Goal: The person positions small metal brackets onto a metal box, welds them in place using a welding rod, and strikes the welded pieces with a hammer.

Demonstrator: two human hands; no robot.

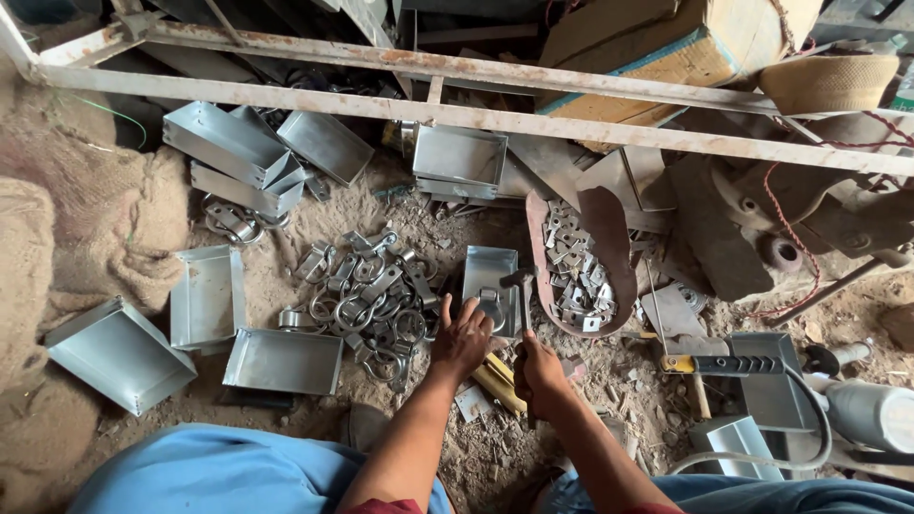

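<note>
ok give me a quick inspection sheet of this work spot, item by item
surface: sandy dirt floor, littered with metal scraps
job's things: shiny rectangular sheet-metal tray with a ring handle piece on it; left hand rests on its near edge; right hand grips a small hammer, head over the tray
clutter: heap of steel ring latches; rusty curved scoop of small metal brackets; more empty trays
fingers: left spread on the tray, right curled round the hammer handle
cables: grey hose or cable at right; red cord
surroundings: rusty angle-iron frame, burlap sacking, cardboard box
</note>
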